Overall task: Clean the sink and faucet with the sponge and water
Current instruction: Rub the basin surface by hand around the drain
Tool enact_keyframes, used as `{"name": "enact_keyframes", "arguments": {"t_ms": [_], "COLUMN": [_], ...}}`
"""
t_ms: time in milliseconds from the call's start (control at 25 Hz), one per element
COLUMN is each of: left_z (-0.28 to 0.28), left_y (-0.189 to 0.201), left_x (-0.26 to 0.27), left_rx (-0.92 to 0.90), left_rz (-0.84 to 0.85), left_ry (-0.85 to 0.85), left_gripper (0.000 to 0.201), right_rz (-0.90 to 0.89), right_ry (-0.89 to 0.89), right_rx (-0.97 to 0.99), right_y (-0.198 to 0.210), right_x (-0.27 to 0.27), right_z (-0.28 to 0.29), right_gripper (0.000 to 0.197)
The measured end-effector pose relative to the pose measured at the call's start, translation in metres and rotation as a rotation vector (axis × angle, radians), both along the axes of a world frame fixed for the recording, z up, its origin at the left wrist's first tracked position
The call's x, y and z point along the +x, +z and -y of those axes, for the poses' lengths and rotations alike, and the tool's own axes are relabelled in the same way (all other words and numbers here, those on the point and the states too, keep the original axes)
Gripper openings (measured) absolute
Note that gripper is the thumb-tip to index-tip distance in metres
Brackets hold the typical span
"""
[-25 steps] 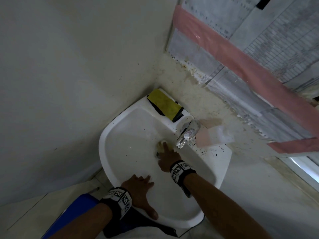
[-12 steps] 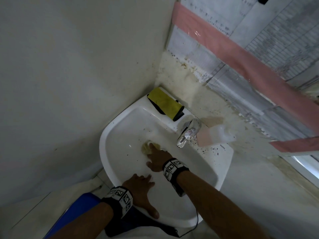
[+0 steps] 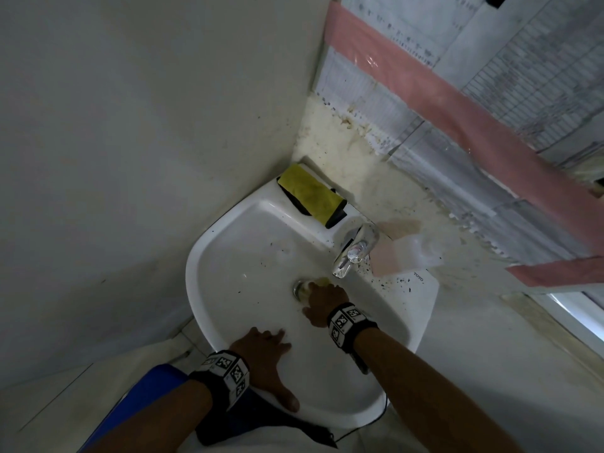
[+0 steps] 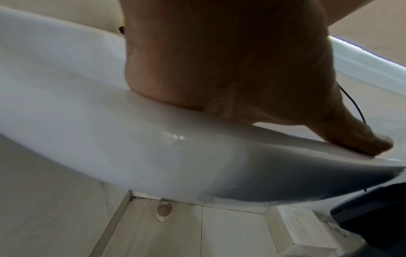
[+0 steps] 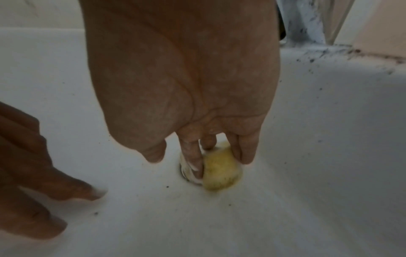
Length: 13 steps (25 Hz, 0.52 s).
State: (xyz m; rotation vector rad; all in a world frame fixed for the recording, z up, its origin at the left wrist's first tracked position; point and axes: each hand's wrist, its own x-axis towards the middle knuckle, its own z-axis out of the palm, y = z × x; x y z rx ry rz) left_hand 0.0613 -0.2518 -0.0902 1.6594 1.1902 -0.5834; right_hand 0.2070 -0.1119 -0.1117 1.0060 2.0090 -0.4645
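Note:
A white sink (image 3: 248, 243) is fixed in a wall corner, with dark specks on its basin. The chrome faucet (image 3: 354, 253) stands at its back rim. My right hand (image 3: 322, 302) presses a small yellow sponge (image 5: 219, 172) down beside the drain (image 3: 299, 287) at the basin bottom, fingers (image 5: 193, 156) around the sponge. In the head view only a sliver of sponge (image 3: 322, 282) shows past the fingers. My left hand (image 3: 264, 361) lies flat on the sink's front rim (image 4: 153, 139), thumb (image 4: 362, 140) spread along the edge.
A yellow and black cloth (image 3: 310, 194) lies on the back left ledge. A clear bottle with pink liquid (image 3: 402, 253) stands right of the faucet. Stained walls close in at left and back. A blue garment (image 3: 143, 397) and floor tiles (image 4: 175, 231) lie below.
My right hand has swept the sponge from under the faucet out to the left of the basin and back to the drain. My left hand has stayed on the front rim.

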Motion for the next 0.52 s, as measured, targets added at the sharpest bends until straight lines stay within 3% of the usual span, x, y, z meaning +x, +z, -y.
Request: {"name": "enact_keyframes", "arguments": {"t_ms": [160, 320, 520], "left_z": [0.001, 0.002, 0.001], "left_y": [-0.002, -0.001, -0.003], "left_x": [0.000, 0.000, 0.000], "left_rx": [-0.002, -0.005, 0.014], "left_rz": [-0.003, 0.003, 0.001], "left_ry": [0.011, 0.016, 0.010], "left_gripper": [0.134, 0.134, 0.135], "right_rz": [-0.009, 0.008, -0.004], "right_ry": [0.016, 0.094, -0.001], "right_rx": [-0.094, 0.029, -0.100], "right_y": [-0.002, -0.003, -0.013], "right_x": [0.000, 0.005, 0.004], "right_z": [0.007, -0.014, 0.000], "right_gripper": [0.068, 0.055, 0.075]}}
